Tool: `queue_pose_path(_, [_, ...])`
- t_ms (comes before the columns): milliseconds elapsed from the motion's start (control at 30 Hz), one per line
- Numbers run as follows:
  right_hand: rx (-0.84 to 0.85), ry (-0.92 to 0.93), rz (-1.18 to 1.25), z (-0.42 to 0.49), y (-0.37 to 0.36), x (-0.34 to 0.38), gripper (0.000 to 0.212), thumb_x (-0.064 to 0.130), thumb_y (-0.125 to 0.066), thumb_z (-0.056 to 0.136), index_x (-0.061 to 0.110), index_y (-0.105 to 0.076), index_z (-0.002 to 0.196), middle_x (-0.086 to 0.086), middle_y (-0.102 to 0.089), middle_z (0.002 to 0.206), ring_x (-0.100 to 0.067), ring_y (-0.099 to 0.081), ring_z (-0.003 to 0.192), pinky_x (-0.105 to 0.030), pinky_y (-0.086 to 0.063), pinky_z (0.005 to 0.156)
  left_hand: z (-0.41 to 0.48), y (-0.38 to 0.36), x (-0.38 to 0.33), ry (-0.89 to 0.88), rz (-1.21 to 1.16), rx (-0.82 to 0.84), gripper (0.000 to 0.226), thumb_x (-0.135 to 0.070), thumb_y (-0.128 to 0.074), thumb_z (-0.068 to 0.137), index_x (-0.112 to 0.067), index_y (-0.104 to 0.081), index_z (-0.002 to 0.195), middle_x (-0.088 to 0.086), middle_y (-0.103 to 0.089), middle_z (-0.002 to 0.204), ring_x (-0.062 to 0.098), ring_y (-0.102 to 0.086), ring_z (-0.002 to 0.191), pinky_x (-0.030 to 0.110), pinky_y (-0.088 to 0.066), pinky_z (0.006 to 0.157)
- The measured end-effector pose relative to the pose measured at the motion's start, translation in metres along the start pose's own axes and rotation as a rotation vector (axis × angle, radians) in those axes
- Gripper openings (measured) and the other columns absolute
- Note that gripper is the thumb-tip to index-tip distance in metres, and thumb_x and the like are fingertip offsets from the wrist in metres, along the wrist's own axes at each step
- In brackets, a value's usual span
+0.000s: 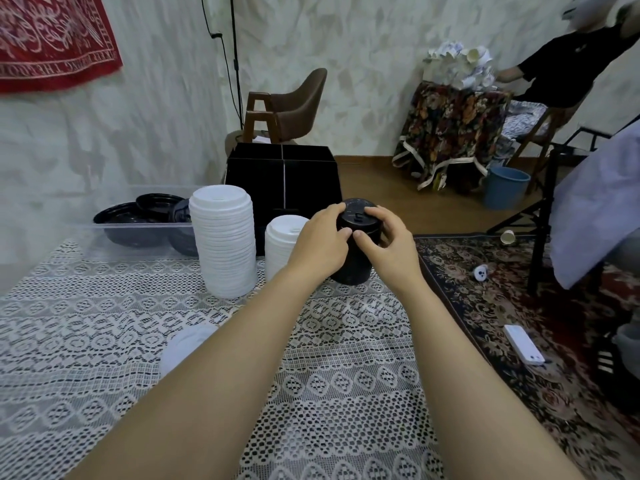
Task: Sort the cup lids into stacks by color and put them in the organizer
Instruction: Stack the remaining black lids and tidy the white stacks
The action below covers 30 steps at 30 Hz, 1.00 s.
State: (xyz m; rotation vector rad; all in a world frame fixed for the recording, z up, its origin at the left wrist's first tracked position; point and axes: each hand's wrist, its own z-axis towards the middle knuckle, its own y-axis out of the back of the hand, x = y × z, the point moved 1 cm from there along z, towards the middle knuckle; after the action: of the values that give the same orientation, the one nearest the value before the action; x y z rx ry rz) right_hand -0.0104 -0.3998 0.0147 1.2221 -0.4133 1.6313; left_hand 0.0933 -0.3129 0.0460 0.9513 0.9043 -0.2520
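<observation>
A stack of black cup lids (356, 216) stands on the lace-covered table near its right edge. My left hand (322, 239) grips its left side and my right hand (386, 240) grips its right side, fingers curled round the upper lids. A tall stack of white lids (223, 244) stands to the left, and a shorter white stack (282, 244) sits between it and my left hand. One loose white lid (183, 344) lies partly under my left forearm. The black divided organizer (282, 174) stands behind the stacks.
A clear plastic bin (138, 233) at the back left holds several black lids. The table's right edge drops to a patterned rug with a phone (523, 344) and small cups on it. A chair, a covered side table, a blue bucket and another person are farther back.
</observation>
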Motion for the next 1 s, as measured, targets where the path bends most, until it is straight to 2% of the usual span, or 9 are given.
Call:
queue_pose_path(100, [0.030,-0.020,-0.023,-0.002,0.001,0.002,0.038,0.024,-0.065,0.092,0.032,-0.053,0.126,0.008,-0.043,0.143,-0.012,-0.041,0.134,-0.043,-0.038,0.111,-0.006,0.002,0.002,-0.024,-0.024,0.007,0.051,-0.018,-0.048,0.100,-0.019,-0.034,0.149,0.003,-0.038,0.152,0.019,-0.035,0.139,0.038,-0.032,0.113])
queue_pose_path(200, [0.070,-0.021,-0.069,-0.004,0.002,0.011,0.046,0.031,-0.061,0.092,0.030,-0.049,0.136,0.005,-0.039,0.150,-0.013,-0.031,0.142,-0.043,-0.029,0.117,-0.014,0.006,0.002,-0.027,-0.077,-0.010,0.054,-0.019,-0.053,0.098,-0.020,-0.033,0.149,0.000,-0.039,0.152,0.017,-0.035,0.139,0.034,-0.031,0.114])
queue_pose_path(300, [0.038,-0.016,-0.232,-0.009,0.007,0.027,0.053,0.028,-0.058,0.096,0.028,-0.039,0.145,0.002,-0.025,0.158,-0.009,-0.017,0.146,-0.025,-0.016,0.113,-0.030,0.018,0.000,-0.033,-0.118,-0.027,0.055,-0.020,-0.055,0.097,-0.022,-0.035,0.148,-0.003,-0.045,0.146,0.013,-0.040,0.135,0.018,-0.030,0.102])
queue_pose_path(467, [0.003,0.108,-0.278,-0.041,-0.006,0.056,0.049,0.023,-0.055,0.098,0.021,-0.041,0.144,0.004,-0.032,0.153,-0.006,-0.025,0.142,-0.019,-0.020,0.110,-0.081,0.062,0.023,-0.046,-0.164,-0.052,0.048,-0.018,-0.059,0.095,-0.019,-0.046,0.142,-0.005,-0.054,0.137,0.003,-0.049,0.124,0.011,-0.038,0.096])
queue_pose_path(600, [0.158,0.095,-0.184,-0.086,-0.046,0.063,0.046,0.022,-0.056,0.097,0.020,-0.043,0.142,0.009,-0.041,0.143,-0.001,-0.035,0.131,-0.022,-0.030,0.110,-0.130,0.097,0.060,0.055,-0.095,-0.073,0.045,-0.021,-0.063,0.092,-0.025,-0.051,0.136,-0.015,-0.056,0.129,0.001,-0.052,0.118,0.018,-0.040,0.100])
queue_pose_path(733, [0.338,0.088,-0.196,-0.119,-0.088,0.068,0.048,0.026,-0.055,0.098,0.024,-0.040,0.143,0.017,-0.039,0.137,0.007,-0.032,0.125,-0.019,-0.028,0.107,-0.157,0.123,0.086,0.135,0.010,-0.094,0.049,-0.022,-0.063,0.092,-0.026,-0.049,0.138,-0.014,-0.050,0.138,0.007,-0.045,0.129,0.025,-0.033,0.108])
queue_pose_path(833, [0.489,0.108,-0.280,-0.131,-0.109,0.071,0.052,0.030,-0.052,0.099,0.025,-0.035,0.148,0.011,-0.034,0.151,0.000,-0.029,0.135,-0.022,-0.024,0.114,-0.168,0.134,0.097,0.141,0.132,0.001,0.058,-0.021,-0.062,0.092,-0.026,-0.040,0.145,-0.013,-0.036,0.148,0.007,-0.031,0.139,0.030,-0.024,0.115])
queue_pose_path(933, [0.622,0.119,-0.423,-0.139,-0.120,0.071,0.057,0.035,-0.048,0.100,0.024,-0.028,0.152,0.007,-0.023,0.159,-0.008,-0.019,0.145,-0.022,-0.015,0.116,-0.174,0.139,0.110,0.144,0.271,0.118,0.070,-0.033,-0.064,0.090,-0.027,-0.028,0.151,-0.011,-0.024,0.157,0.007,-0.020,0.144,0.028,-0.017,0.117])
queue_pose_path(1000, [0.673,0.149,-0.499,-0.142,-0.125,0.071,0.059,0.038,-0.048,0.099,0.024,-0.027,0.152,0.004,-0.022,0.159,-0.012,-0.019,0.145,-0.024,-0.016,0.115,-0.177,0.142,0.119,0.156,0.326,0.172,0.076,-0.041,-0.063,0.089,-0.026,-0.024,0.152,-0.012,-0.019,0.158,0.009,-0.017,0.145,0.029,-0.016,0.118])
